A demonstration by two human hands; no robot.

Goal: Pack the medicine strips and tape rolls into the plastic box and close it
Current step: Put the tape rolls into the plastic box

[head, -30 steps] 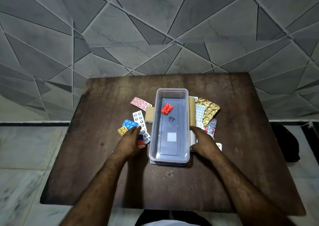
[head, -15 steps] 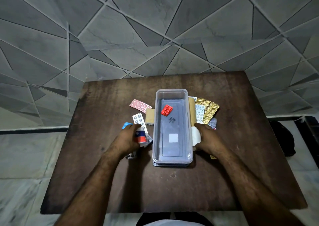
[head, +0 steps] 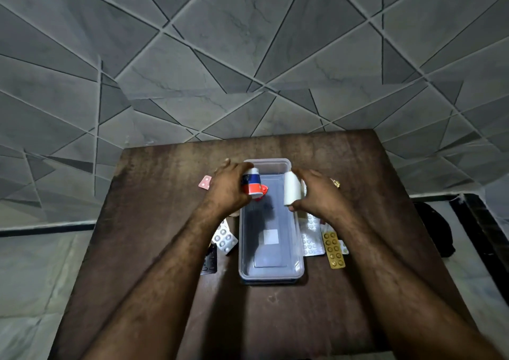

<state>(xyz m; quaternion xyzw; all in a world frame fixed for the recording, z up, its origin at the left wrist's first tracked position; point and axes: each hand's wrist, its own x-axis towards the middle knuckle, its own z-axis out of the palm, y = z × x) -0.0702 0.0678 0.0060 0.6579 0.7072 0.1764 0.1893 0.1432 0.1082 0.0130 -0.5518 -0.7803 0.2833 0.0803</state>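
The clear plastic box (head: 271,270) lies open in the middle of the brown table. My left hand (head: 230,187) grips a tape roll with a blue and red label (head: 252,182) over the box's far left corner. My right hand (head: 316,193) grips a white tape roll (head: 292,190) over the far right side. A red strip (head: 263,190) peeks out under the labelled roll inside the box. White pill strips (head: 225,240) lie left of the box, more white strips (head: 311,238) and a gold strip (head: 333,251) lie on its right.
A pink strip (head: 205,182) lies left of my left hand. A dark strip (head: 209,262) sits by the box's near left side. The table (head: 154,222) stands against a grey tiled wall (head: 248,57), with a dark object (head: 438,230) on the floor at the right.
Both hands lifted a tape roll each from beside the box and carried them forward to its far end. The camera view tilted and shifted.
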